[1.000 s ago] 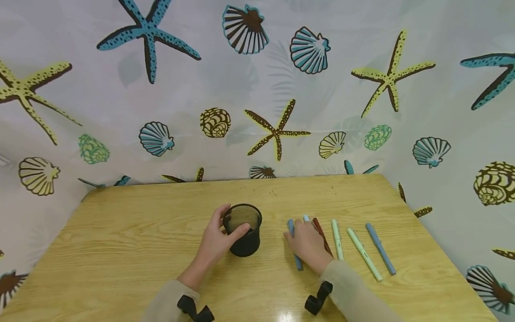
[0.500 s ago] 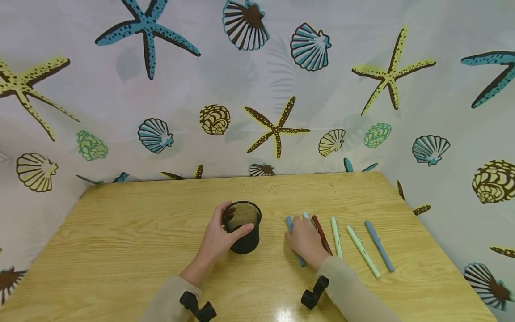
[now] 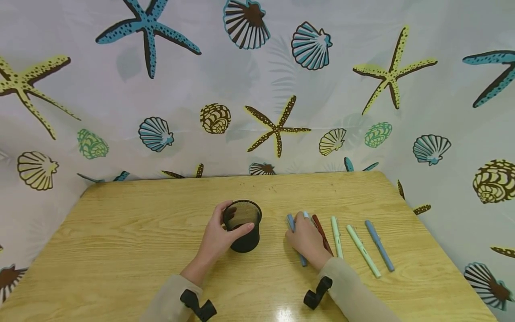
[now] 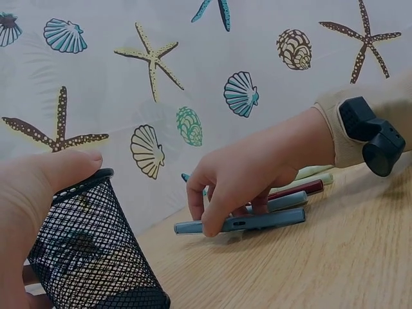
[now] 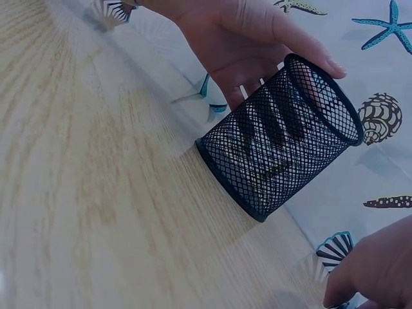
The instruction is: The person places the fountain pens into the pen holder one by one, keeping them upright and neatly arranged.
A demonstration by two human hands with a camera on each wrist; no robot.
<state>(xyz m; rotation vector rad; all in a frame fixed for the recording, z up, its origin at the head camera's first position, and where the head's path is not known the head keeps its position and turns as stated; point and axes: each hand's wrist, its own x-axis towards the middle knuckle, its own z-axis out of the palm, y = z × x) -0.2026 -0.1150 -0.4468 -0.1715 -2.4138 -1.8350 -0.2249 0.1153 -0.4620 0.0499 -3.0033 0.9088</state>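
Note:
A black mesh pen holder (image 3: 246,242) stands upright on the table, its inside showing no pens. My left hand (image 3: 215,235) holds it from the left side, with the thumb at the rim and the fingers around the far side. To the right, my right hand (image 3: 307,240) pinches a blue pen (image 4: 273,219) between thumb and fingers, low over the wood. Partly hidden under that hand lie a light blue pen (image 3: 306,214) and a dark red pen (image 3: 321,230). In the right wrist view, the pen holder's mesh wall (image 5: 277,141) is seen from the side.
Two light green pens (image 3: 364,252) and another blue pen (image 3: 380,246) lie spaced out on the right part of the wooden table (image 3: 132,232). A white curtain (image 3: 185,89) printed with starfish and shells hangs behind and beside the table.
The blue pen under my right hand has tilted slightly, its near end shifting a little to the right. My left hand and the pen holder stay in place.

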